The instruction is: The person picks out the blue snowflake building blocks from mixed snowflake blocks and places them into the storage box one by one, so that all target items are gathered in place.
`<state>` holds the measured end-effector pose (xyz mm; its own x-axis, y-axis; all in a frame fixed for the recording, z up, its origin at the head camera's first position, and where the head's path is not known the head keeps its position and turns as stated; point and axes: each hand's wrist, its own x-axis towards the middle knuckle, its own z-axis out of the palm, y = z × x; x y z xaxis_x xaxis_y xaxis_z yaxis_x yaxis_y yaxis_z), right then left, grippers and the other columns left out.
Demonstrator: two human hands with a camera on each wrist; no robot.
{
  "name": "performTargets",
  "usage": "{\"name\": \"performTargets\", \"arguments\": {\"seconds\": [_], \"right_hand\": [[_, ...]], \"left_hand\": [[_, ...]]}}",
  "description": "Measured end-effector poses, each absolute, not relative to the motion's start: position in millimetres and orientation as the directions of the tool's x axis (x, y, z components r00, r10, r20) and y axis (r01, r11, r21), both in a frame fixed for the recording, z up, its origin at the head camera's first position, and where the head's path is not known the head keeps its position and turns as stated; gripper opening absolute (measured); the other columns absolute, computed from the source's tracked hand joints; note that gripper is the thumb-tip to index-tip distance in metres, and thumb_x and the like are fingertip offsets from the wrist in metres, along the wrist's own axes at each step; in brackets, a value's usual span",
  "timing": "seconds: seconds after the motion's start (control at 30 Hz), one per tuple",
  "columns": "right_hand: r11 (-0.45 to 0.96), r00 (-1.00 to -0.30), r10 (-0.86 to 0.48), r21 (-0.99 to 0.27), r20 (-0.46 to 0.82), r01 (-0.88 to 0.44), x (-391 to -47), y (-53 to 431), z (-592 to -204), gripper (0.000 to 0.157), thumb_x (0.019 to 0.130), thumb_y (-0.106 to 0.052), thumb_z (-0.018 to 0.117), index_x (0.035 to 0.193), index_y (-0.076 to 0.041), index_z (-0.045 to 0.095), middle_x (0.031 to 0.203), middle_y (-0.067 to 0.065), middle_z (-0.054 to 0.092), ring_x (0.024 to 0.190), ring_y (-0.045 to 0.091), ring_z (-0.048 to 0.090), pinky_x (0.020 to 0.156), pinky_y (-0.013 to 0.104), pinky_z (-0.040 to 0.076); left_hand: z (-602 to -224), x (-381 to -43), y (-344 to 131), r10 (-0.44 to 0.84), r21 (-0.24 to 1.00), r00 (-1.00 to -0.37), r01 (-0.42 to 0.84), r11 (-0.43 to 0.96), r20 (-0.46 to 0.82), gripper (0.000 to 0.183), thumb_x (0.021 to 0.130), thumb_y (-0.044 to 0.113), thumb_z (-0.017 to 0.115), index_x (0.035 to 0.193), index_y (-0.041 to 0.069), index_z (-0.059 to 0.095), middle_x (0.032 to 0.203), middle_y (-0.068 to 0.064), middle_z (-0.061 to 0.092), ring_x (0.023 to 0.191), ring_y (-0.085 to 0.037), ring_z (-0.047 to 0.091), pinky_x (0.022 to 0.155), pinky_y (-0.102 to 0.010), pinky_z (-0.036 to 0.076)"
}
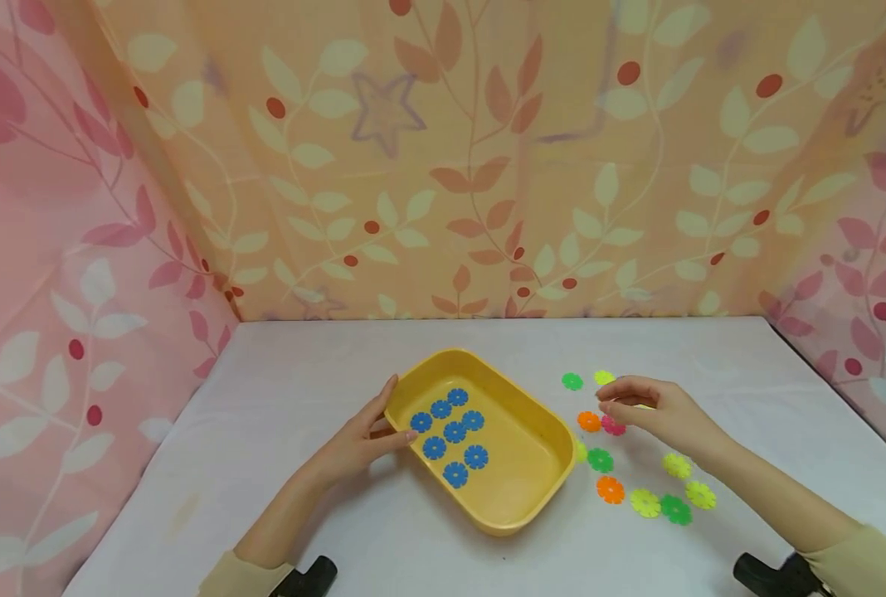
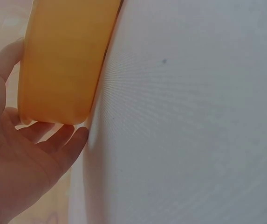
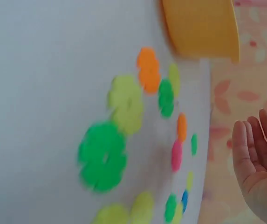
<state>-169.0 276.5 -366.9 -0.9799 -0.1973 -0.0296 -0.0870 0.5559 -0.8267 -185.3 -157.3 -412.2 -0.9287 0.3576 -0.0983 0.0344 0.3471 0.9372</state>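
My left hand [image 1: 353, 444] grips the left end of a yellow plastic tray [image 1: 533, 406], thumb over the rim and fingers against the outer wall. Several blue notched discs [image 1: 455, 432] lie inside, toward that end. Over the loose notched discs on the right, my right hand [image 1: 663, 410] hovers with bent fingers. The right wrist view shows nothing between its fingers and thumb. Below and around it lie a pink disc [image 1: 613, 425], an orange disc [image 1: 589, 422] and a yellow disc [image 1: 604, 377]. A blue disc [image 3: 185, 200], hidden from the head view, lies beside a green one [image 3: 170, 208].
Nearer the front right lie another orange disc [image 1: 610, 489], green discs [image 1: 676, 510] and yellow discs [image 1: 645, 503]. One yellow disc [image 1: 581, 452] sits right by the tray's edge. White cloth [image 1: 226, 464] covers the table, and patterned curtains [image 1: 473, 166] hang behind and at the sides.
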Motion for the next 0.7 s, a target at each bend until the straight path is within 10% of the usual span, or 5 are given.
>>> {"name": "performTargets", "arguments": {"seconds": [0.7], "right_hand": [[0.878,-0.997,-0.056,-0.474,0.047,-0.071,-145,376,-402,0.042,0.083,-0.037,0.077,0.114,-0.009,0.068,0.096,0.001,0.068,0.084,0.010,0.059,0.070,0.032,0.046]], "left_hand": [[-411,-184,-157,0.343,0.931,-0.934,0.032,0.364,-0.102,0.097,0.085,0.038,0.076,0.158,0.030,0.012,0.158,-0.002,0.025,0.130,-0.027,0.049,0.111,-0.051,0.030]]}}
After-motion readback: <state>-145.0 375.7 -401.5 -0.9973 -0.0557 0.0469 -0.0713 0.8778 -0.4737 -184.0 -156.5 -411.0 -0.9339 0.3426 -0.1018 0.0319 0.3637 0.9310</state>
